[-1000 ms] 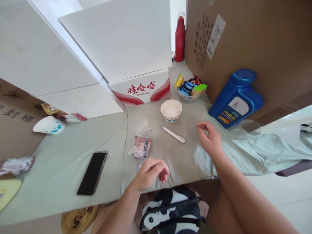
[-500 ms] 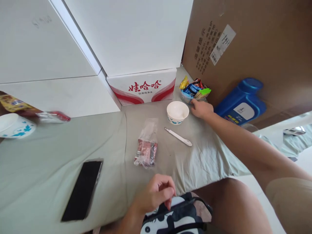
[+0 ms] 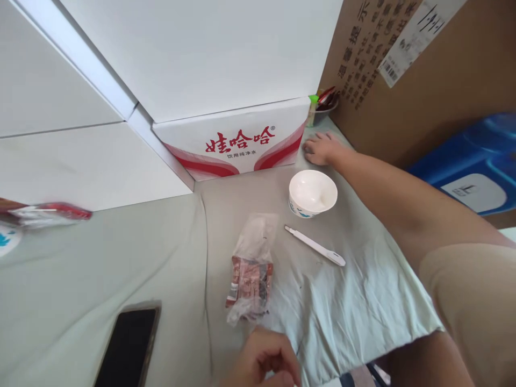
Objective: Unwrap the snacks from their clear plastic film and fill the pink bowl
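Observation:
My right hand (image 3: 320, 148) reaches out to the far right of the cloth-covered surface. Its fingers lie spread on the cloth with nothing in them, just in front of a bowl of snack packets (image 3: 323, 110) partly hidden behind the white carton. Low in the view, my left hand (image 3: 269, 356) has its fingers curled in, and I see nothing held there. Just beyond it lies a clear plastic bag with reddish packets (image 3: 249, 279). A white paper bowl (image 3: 313, 192) stands nearer to me than my right hand, and a slim white utility knife (image 3: 314, 245) rests in front of that bowl.
A white carton with red lettering (image 3: 237, 145) stands at the back, below white panels. To the right are a big brown cardboard box (image 3: 371, 97) and a blue bottle (image 3: 463, 156). A black phone (image 3: 128, 344) lies at lower left. A red-and-clear wrapper (image 3: 60, 213) is at far left.
The bowl of snack packets has moved back into the gap beside the white carton. My right hand has let go of it and spread its fingers. The view has shifted closer.

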Available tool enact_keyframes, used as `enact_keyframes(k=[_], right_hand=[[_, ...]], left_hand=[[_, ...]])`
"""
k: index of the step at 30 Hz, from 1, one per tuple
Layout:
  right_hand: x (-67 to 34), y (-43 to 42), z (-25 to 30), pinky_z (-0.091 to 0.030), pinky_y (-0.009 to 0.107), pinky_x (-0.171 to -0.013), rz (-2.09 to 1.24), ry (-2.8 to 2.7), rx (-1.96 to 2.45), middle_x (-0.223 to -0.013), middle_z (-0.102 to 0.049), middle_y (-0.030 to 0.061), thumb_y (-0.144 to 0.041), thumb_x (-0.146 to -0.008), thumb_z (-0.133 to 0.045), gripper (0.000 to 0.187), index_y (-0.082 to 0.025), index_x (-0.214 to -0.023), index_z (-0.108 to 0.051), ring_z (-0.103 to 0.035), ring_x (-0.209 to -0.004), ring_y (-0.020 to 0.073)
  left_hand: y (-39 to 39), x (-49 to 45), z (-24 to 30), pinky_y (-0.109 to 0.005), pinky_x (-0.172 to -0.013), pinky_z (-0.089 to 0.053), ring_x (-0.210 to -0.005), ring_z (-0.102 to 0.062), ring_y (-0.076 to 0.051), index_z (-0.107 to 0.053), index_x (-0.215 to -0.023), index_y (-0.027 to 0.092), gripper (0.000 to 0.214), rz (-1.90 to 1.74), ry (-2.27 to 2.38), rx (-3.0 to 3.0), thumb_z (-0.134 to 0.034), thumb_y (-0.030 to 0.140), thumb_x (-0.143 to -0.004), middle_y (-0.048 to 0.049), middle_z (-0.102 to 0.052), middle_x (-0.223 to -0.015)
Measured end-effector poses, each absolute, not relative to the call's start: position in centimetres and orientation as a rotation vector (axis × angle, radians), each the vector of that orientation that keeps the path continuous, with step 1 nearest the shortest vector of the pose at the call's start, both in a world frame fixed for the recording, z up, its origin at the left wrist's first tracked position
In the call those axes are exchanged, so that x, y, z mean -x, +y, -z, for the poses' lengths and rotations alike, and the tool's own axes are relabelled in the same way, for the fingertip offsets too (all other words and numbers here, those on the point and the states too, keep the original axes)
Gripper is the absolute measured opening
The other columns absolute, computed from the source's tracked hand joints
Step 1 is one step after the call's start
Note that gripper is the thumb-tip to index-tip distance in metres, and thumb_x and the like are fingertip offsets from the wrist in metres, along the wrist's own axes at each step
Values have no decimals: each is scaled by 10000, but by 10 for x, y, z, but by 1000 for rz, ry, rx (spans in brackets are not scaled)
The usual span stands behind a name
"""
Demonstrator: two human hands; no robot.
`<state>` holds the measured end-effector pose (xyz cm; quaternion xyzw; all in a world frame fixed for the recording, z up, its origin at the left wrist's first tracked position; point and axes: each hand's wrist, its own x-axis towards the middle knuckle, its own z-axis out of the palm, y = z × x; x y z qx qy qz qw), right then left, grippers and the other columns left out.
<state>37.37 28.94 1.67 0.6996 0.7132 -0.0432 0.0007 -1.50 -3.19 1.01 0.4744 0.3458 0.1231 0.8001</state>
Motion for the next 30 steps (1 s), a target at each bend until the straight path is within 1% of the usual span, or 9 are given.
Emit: enact_keyframes(k=[5, 9, 12, 15, 17, 22, 24, 27, 30], right_hand=[[-372, 241, -45, -211, 566, -1216, 162, 2299, -2139, -1435, -610, 127, -240, -880, -592, 267, -166, -1108, -711, -402, -1469, 348], [-372, 189, -90, -313, 579, -1165, 52, 2417, -2074, -1320, -652, 183, -348, -951, -487, 280, -185, -897, -708, -477, -1412, 353], [-375, 170, -117, -386, 651, -1118, -75, 2550, -1974, -1208, -681, 183, -475, -910, -520, 270, -267, -794, -649, -546, -1324, 410], [-364, 167, -136, -462, 628, -1055, -186, 2770, -1727, -1195, -677, 209, -579, -888, -444, 335, -306, -829, -629, -613, -1220, 438], [-339, 164, -148, -492, 653, -1027, -232, 2930, -1527, -1160, -688, 171, -562, -859, -447, 314, -310, -904, -629, -647, -1177, 437], [-212, 152, -168, -554, 610, -988, -358, 3170, -1063, -1152, -728, 148, -385, -872, -465, 253, -288, -1002, -659, -683, -1152, 377], [-146, 152, -168, -553, 561, -1011, -323, 3181, -956, -1175, -734, 134, -337, -900, -463, 248, -272, -1017, -671, -680, -1171, 341], [-42, 158, -154, -556, 509, -1000, -180, 3203, -790, -1201, -725, 124, -258, -888, -467, 264, -241, -1045, -679, -684, -1152, 308], [64, 173, -128, -548, 455, -1005, -55, 3217, -657, -1191, -718, 127, -185, -865, -465, 302, -215, -1080, -675, -682, -1118, 274]], left_hand=[[-33, -4, -16, -208, -443, -371, -421, -472, -71, -577, -978, 203, 646, -266, 793, -848, -821, 688, -629, 55, -584, -610], [-38, -19, -24, -208, -396, -326, -374, -483, -64, -596, -781, 152, 592, -422, 795, -927, -719, 727, -705, 1, -632, -589], [-43, -16, -26, -206, -416, -338, -381, -493, -57, -595, -683, 143, 478, -551, 752, -981, -663, 597, -818, 1, -616, -568], [-51, -6, -28, -200, -532, -431, -525, -621, -55, -644, -861, 137, 177, -724, 721, -969, -713, 291, -806, -48, -743, -897], [-57, 1, -32, -213, -577, -461, -575, -651, -59, -635, -993, 156, 249, -788, 736, -934, -736, 188, -768, -63, -745, -1071], [-61, 18, -48, -200, -506, -381, -473, -560, -65, -587, -811, 141, 140, -877, 796, -769, -583, 244, -905, 28, -605, -607], [-58, 24, -52, -186, -512, -376, -494, -575, -48, -594, -867, 144, 114, -972, 832, -678, -489, 155, -913, 23, -632, -697], [-54, 35, -52, -180, -526, -388, -501, -583, -24, -596, -872, 153, 177, -1040, 874, -563, -477, 42, -801, 20, -653, -853], [-52, 52, -51, -189, -515, -377, -489, -565, -47, -599, -771, 154, 152, -983, 896, -555, -511, 43, -719, 32, -612, -732]])
